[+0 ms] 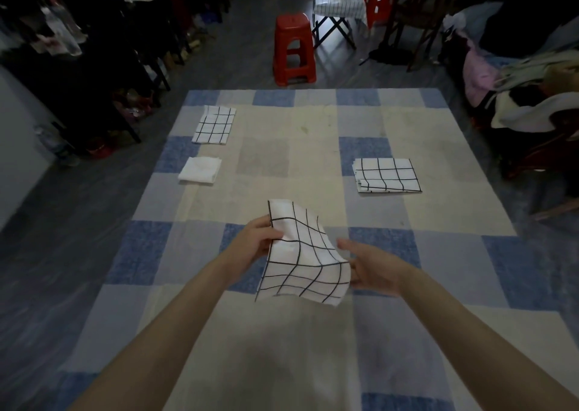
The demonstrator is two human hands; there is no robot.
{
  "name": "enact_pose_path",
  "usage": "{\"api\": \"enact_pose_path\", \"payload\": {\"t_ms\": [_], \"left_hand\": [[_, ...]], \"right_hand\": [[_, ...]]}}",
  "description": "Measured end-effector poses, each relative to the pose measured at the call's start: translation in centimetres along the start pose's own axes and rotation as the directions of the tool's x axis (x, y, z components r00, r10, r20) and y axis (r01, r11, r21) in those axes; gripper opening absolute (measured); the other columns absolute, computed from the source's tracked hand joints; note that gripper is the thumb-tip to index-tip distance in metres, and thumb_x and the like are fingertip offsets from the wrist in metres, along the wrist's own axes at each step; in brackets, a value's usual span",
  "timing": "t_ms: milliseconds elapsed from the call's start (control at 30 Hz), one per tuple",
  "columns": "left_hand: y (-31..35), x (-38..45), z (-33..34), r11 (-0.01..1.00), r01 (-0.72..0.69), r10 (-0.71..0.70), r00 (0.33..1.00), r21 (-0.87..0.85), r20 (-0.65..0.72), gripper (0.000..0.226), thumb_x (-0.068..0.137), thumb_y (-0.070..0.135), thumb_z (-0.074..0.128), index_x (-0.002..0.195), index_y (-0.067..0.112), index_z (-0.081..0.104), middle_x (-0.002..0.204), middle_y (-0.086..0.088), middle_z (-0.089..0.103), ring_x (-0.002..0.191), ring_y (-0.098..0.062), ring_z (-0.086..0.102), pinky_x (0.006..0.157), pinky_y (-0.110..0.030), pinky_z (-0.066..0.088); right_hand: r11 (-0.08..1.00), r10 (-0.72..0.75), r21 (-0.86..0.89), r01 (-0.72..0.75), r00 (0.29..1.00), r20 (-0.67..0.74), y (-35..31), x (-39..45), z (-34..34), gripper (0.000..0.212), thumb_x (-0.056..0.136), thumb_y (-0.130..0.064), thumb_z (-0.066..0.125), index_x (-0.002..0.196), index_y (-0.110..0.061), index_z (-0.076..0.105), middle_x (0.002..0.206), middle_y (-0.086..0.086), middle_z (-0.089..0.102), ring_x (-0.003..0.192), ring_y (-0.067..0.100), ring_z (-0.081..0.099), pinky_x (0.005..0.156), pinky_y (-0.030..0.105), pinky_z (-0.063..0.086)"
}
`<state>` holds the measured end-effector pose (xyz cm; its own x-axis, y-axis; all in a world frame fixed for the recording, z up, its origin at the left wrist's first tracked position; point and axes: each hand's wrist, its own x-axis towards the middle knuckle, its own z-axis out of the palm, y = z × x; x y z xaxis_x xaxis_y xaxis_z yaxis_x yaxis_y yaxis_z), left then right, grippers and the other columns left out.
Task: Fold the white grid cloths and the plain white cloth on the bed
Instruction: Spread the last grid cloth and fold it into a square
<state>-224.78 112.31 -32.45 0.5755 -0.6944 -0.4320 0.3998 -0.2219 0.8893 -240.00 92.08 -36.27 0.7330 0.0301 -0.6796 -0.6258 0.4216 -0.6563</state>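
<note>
**Last grid cloth held up over the bed**

The bed [313, 122] is spread with a checked cover, and its middle is left bare, seemingly as working room; finished pieces appear to have been parked toward the sides: a folded grid cloth [387, 175] at the right, another grid cloth [214, 124] far left, and the plain cloth [200, 169] folded just in front of it. A further cloth [305, 254] is held above the near part of the bed, partly folded and sagging; its left edge is pinched by the left hand [255, 240], while the right hand [372, 268] is kept spread, fingers straight, at the right edge, whether touching cannot be told. Free room is judged ample ahead for laying it down.
</note>
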Motion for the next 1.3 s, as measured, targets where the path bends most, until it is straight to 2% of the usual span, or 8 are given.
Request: {"api": "enact_pose_path", "payload": {"t_ms": [100,167,333,433,700,1133,1200,1300], "left_hand": [[0.1,0.5,-0.7,0.996,0.012,-0.013,1.0,0.083,0.01,0.027,0.088,0.007,0.057,0.113,0.008,0.067,0.109,-0.012,0.072,0.097,-0.024,0.068,0.083,-0.033,0.054],[0.7,1.0,-0.9,0.977,-0.009,0.018,0.999,0.214,-0.043,0.021,0.098,0.007,0.051,0.113,0.008,0.065,0.099,-0.006,0.072,0.085,-0.013,0.068,0.07,-0.024,0.054],[3.0,1.8,-1.3,0.899,-0.172,0.266,0.945,0.403,-0.19,0.011,0.099,0.014,0.051,0.092,0.012,0.059,0.069,-0.001,0.064,0.058,-0.008,0.058,0.057,-0.018,0.046],[2.5,2.0,-1.2,0.857,-0.212,0.347,0.912,0.47,-0.22,0.006,0.097,0.017,0.056,0.092,0.018,0.057,0.06,0.003,0.062,0.053,-0.007,0.055,0.05,-0.016,0.041],[-8.5,1.3,-1.8,0.663,0.051,0.156,0.967,0.747,-0.204,0.022,0.095,0.024,0.056,0.114,0.025,0.047,0.062,-0.005,0.065,0.059,-0.021,0.062,0.057,-0.037,0.048],[-13.1,0.4,-1.1,0.689,0.078,0.131,0.965,0.721,-0.229,0.05,0.086,0.022,0.069,0.13,0.024,0.044,0.073,0.006,0.062,0.069,-0.007,0.06,0.064,-0.025,0.048],[-13.6,0.5,-0.8,0.532,0.039,0.254,0.946,0.846,-0.203,0.049,0.082,0.019,0.07,0.126,0.021,0.048,0.089,0.005,0.06,0.08,-0.012,0.059,0.067,-0.029,0.047],[-14.9,1.2,0.2,0.094,-0.161,0.53,0.843,0.983,0.087,0.054,0.064,0.001,0.069,0.113,0.02,0.055,0.11,-0.002,0.056,0.097,-0.022,0.053,0.077,-0.031,0.045]], "right_hand": [[0.998,0.043,-0.042,-0.044,0.999,-0.017,0.0,0.6,0.5,0.044,0.091,-0.03,0.062,0.129,-0.008,0.054,0.119,0.017,0.067,0.107,0.029,0.065,0.099,0.043,0.048],[0.995,-0.075,-0.074,0.061,0.976,-0.206,-0.6,1.3,0.7,0.045,0.089,-0.016,0.065,0.131,-0.005,0.052,0.113,0.017,0.068,0.091,0.025,0.067,0.085,0.038,0.054],[0.865,-0.495,-0.206,0.457,0.717,-0.491,-2.4,1.2,1.2,0.041,0.086,-0.006,0.068,0.124,-0.01,0.053,0.093,0.007,0.073,0.081,0.016,0.071,0.073,0.029,0.057],[0.791,-0.611,-0.343,0.507,0.623,-0.489,-1.2,0.5,1.3,0.037,0.086,-0.011,0.067,0.119,-0.018,0.053,0.089,0.016,0.072,0.083,0.032,0.069,0.074,0.043,0.056],[0.823,-0.45,-0.551,0.136,0.748,-0.488,9.1,1.3,-0.4,0.052,0.081,-0.011,0.07,0.127,-0.018,0.048,0.067,0.003,0.06,0.06,0.01,0.054,0.056,0.017,0.042],[0.7,-0.415,-0.71,-0.073,0.768,-0.488,10.7,2.0,-0.3,0.045,0.085,-0.022,0.064,0.124,-0.021,0.043,0.075,-0.003,0.062,0.071,0.01,0.059,0.065,0.033,0.051],[0.681,-0.452,-0.73,-0.064,0.747,-0.488,10.9,2.1,-0.1,0.046,0.083,-0.018,0.062,0.124,-0.021,0.043,0.089,-0.001,0.062,0.081,0.012,0.058,0.07,0.033,0.05],[0.494,-0.64,-0.862,-0.109,0.626,-0.446,11.3,2.6,0.7,0.054,0.08,-0.006,0.056,0.133,-0.013,0.044,0.113,0.008,0.05,0.1,0.024,0.049,0.076,0.034,0.047]]}}
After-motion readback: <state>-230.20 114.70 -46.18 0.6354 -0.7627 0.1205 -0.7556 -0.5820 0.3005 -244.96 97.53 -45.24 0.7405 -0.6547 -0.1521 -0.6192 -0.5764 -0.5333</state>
